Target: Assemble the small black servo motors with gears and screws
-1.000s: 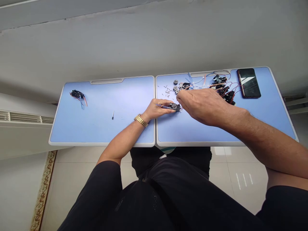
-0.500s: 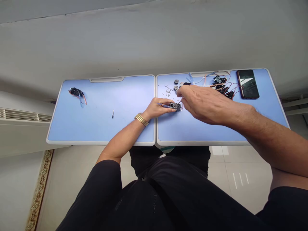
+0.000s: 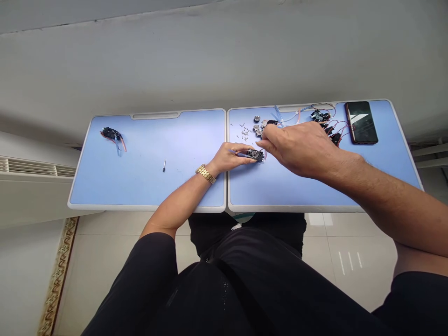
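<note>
My left hand is closed on a small black motor unit with a round metal part on top, pinching it from the left against the table. A blue tube runs back between the fingers. Above its right side, my right hand has thumb and fingers closed round a thin screwdriver; only a bit of its shaft shows, angled down at the unit, and the handle is hidden in the grip. Just beyond lie loose small screws and several round metal parts.
More black units with red wires and blue tubes lie behind my right hand, near a phone. On the left table are a wired black unit and a small screwdriver bit. A seam divides the two tabletops.
My right hand has shifted slightly to the right and its grip has turned a little, uncovering more round parts behind it. My left hand and the unit stay in place.
</note>
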The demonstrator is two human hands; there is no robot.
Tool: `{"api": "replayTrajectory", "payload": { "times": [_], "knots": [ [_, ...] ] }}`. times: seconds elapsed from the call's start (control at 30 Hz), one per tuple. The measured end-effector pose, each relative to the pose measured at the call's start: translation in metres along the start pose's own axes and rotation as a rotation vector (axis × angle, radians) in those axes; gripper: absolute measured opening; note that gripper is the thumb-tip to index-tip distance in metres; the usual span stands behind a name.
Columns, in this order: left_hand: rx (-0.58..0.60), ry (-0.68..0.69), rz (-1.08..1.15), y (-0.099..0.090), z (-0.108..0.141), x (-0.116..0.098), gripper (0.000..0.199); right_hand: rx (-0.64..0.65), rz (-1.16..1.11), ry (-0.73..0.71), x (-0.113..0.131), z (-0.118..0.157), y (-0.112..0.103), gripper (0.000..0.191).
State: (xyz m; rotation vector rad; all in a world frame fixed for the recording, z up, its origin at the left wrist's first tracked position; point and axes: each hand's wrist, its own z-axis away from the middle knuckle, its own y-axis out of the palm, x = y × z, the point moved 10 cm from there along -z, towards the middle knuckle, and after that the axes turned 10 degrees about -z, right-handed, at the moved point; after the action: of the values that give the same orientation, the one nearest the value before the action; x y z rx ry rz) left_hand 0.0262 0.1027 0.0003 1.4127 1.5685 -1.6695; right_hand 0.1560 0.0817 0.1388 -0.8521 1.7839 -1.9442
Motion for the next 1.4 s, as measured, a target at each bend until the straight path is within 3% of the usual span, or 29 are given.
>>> {"api": "replayTrajectory", "payload": {
  "times": [0.1,0.2,0.3,0.4,0.5,0.67,0.83,1.03,1.2,1.4],
  "knots": [
    [0.02,-0.031,0.042,0.002,0.0,0.002,0.041,0.075,-0.058,-0.021,0.006,0.001,-0.002,0.032],
    [0.023,-0.045,0.07,0.001,0.0,0.003,0.042,0.063,-0.141,-0.012,0.007,0.002,-0.007,0.029],
    [0.031,-0.034,0.079,0.002,0.0,0.002,0.04,0.082,-0.064,0.069,0.0,0.002,-0.004,0.032],
    [0.022,-0.032,0.066,0.001,0.001,0.003,0.042,0.114,-0.044,0.024,0.005,0.001,-0.001,0.033],
    [0.018,-0.033,0.052,0.001,0.001,0.003,0.044,0.088,-0.097,-0.042,0.012,0.001,-0.005,0.029],
    [0.033,-0.013,0.077,0.002,0.001,0.001,0.04,0.084,-0.023,0.056,0.003,0.001,-0.004,0.036],
    [0.028,-0.035,0.063,0.002,0.001,0.003,0.043,0.095,-0.102,-0.03,0.012,0.002,-0.005,0.029],
    [0.033,-0.023,0.086,0.003,0.001,0.001,0.04,0.095,-0.035,0.077,0.003,0.002,-0.004,0.034],
    [0.025,-0.039,0.087,0.003,0.001,0.004,0.042,0.03,-0.14,-0.048,0.01,0.004,-0.008,0.029],
    [0.038,-0.014,0.085,0.004,0.001,0.001,0.041,0.026,-0.049,0.066,-0.002,0.003,-0.004,0.038]
  ]
}}
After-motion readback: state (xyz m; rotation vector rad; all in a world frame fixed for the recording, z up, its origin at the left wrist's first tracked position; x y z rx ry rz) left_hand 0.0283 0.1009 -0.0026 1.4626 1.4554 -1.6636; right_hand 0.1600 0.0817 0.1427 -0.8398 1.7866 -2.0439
